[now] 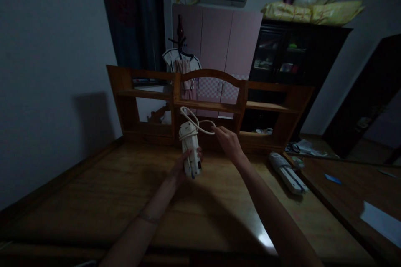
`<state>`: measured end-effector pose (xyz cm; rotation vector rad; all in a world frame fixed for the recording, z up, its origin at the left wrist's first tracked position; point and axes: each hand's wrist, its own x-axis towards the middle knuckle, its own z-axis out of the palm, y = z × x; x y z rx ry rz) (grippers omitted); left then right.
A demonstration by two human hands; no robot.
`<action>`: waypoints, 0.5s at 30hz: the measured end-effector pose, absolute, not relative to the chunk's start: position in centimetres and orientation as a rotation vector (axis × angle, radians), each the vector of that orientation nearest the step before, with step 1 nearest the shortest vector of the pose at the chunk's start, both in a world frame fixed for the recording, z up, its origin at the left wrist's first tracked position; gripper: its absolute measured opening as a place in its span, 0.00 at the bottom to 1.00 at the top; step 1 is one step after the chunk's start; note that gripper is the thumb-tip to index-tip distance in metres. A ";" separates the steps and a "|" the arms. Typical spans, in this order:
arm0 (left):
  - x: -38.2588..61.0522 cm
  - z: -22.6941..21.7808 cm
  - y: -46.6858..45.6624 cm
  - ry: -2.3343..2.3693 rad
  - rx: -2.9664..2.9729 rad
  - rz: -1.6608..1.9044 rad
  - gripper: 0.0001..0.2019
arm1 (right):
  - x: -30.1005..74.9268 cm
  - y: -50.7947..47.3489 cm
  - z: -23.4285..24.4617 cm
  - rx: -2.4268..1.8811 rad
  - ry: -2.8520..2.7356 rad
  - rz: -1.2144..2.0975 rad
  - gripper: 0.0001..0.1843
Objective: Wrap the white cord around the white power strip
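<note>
A white power strip (pixel 191 146) is held up above the wooden desk in my left hand (pixel 182 164), whose fingers wrap round its lower half. Several turns of its white cord (pixel 204 127) are wound about the upper part of the strip. A loose loop of that cord rises from the top and runs right to my right hand (pixel 228 142), which pinches it. A second power strip (pixel 288 175), with its cord bundled at the far end, lies on the desk to the right of my right forearm.
A wooden shelf unit (pixel 206 105) runs along the back of the desk (pixel 131 192). To the right, a brown surface (pixel 341 204) holds white paper (pixel 380 221) and a small blue card (pixel 332 178). A wall (pixel 46 71) borders the left side.
</note>
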<state>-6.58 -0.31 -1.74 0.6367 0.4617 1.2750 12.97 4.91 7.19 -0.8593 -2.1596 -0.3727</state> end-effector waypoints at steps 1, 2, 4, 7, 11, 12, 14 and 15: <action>-6.7 -1.9 -0.3 0.433 0.652 1.264 0.16 | 13.5 4.9 6.7 -0.884 -2.144 -0.375 0.19; -6.7 -2.1 -0.2 0.394 0.672 1.245 0.17 | 14.3 4.8 6.1 -0.914 -2.130 -0.373 0.19; -6.6 -2.5 -0.2 0.342 0.712 1.193 0.17 | 16.2 4.5 4.5 -0.992 -2.115 -0.359 0.19; -6.0 -3.1 -0.3 0.342 0.743 1.105 0.16 | 19.5 3.9 1.9 -1.132 -2.106 -0.343 0.19; -5.4 -3.1 -0.6 0.368 0.755 1.034 0.16 | 23.7 3.4 -0.8 -1.311 -2.126 -0.355 0.19; -5.4 -3.0 -0.7 0.374 0.756 1.023 0.16 | 24.6 3.4 -1.3 -1.377 -2.146 -0.354 0.18; -5.3 -2.7 -0.9 0.390 0.758 1.013 0.16 | 26.3 3.3 -2.1 -1.527 -2.185 -0.337 0.17; -5.4 -2.6 -0.9 0.406 0.760 1.014 0.16 | 27.0 3.2 -2.4 -1.589 -2.192 -0.330 0.18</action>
